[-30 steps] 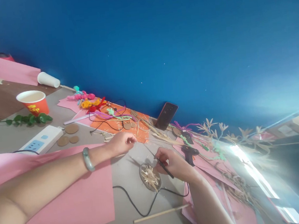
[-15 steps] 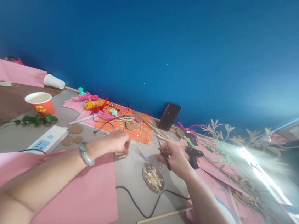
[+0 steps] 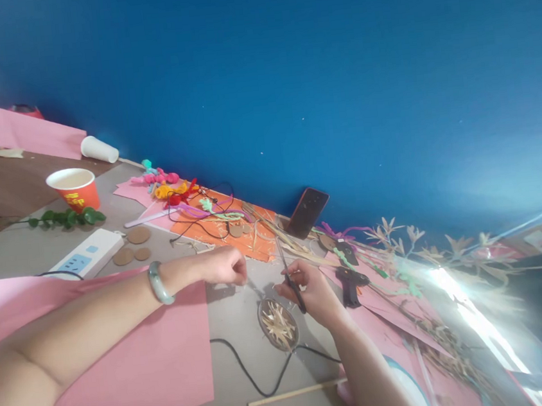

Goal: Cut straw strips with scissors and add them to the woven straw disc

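My left hand [image 3: 226, 266], with a jade-like bangle [image 3: 160, 283] at the wrist, is closed above the table; whatever lies between its fingers is too small or hidden to name. To its right, my right hand [image 3: 312, 289] grips dark-handled scissors [image 3: 294, 289], blades angled up and away. Between and below both hands, a small round dish [image 3: 278, 325] holds many pale, thin cut strips. Beyond the hands lies an orange sheet [image 3: 196, 230] strewn with pale scraps. A black glue gun [image 3: 351, 285] lies just right of my right hand.
Pink paper [image 3: 162, 363] lies under my left forearm. Nearby are a white power strip [image 3: 89, 251], a red paper cup [image 3: 74, 190] and a green leafy sprig [image 3: 66, 218]. A phone [image 3: 308, 212] leans on the blue wall [image 3: 259, 88]. A black cord [image 3: 250, 376] and thin stick [image 3: 295, 392] lie in front.
My left hand has moved slightly right, still closed. My right hand with the scissors has shifted a little to the left, bringing the two hands closer together.
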Demonstrator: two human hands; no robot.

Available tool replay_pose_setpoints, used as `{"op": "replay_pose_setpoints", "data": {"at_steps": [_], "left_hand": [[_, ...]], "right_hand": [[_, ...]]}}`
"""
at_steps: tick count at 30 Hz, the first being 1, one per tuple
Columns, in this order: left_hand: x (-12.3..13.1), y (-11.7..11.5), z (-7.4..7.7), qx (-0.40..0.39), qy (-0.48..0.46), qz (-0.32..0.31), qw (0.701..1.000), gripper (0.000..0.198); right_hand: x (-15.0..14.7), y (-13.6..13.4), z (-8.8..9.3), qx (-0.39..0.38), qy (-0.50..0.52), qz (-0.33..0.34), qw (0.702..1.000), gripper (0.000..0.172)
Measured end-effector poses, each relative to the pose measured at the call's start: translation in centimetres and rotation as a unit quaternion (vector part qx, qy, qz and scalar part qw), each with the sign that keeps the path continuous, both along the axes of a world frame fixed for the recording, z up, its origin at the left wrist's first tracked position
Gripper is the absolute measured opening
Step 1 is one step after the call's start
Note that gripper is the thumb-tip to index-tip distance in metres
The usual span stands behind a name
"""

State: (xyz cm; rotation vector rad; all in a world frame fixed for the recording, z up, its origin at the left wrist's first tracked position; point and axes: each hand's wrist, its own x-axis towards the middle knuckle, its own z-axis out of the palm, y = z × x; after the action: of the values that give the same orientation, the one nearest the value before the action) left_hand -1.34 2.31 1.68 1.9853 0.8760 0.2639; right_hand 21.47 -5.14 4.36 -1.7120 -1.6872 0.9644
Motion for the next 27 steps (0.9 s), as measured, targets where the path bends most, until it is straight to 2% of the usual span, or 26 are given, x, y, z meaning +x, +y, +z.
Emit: {"op": "replay_pose_setpoints", "data": {"at_steps": [5, 9, 14, 18, 22, 27], "left_hand": [[0.9, -0.5, 0.2, -0.162, -0.144, 0.014, 0.976, 0.015], [1.4, -1.0, 0.3, -0.236, -0.217, 0.023, 0.947, 0.012], [1.7, -1.4, 0.3, -0.258, -0.221, 0.035, 0.94, 0.019], [2.1, -1.9, -0.4, -0.255, -0.188, 0.041, 0.948, 0.029], [2.6, -2.5, -1.0, -0.238, -0.195, 0.026, 0.951, 0.029], [2.9, -3.0, -0.9, -0.234, -0.206, 0.029, 0.95, 0.027]], "right_hand": [[-0.3, -0.2, 0.2, 0.003, 0.06, 0.006, 0.998, 0.042], [-0.5, -0.3, 0.2, -0.005, 0.09, 0.008, 0.996, 0.045], [-0.6, -0.4, 0.0, -0.006, 0.155, 0.002, 0.988, 0.048], [-1.1, -0.7, -0.1, -0.009, 0.181, 0.005, 0.983, 0.048], [-1.9, -1.1, 0.1, -0.016, 0.148, 0.009, 0.989, 0.042], [-2.2, -1.2, 0.5, -0.004, 0.086, 0.019, 0.996, 0.032]]}}
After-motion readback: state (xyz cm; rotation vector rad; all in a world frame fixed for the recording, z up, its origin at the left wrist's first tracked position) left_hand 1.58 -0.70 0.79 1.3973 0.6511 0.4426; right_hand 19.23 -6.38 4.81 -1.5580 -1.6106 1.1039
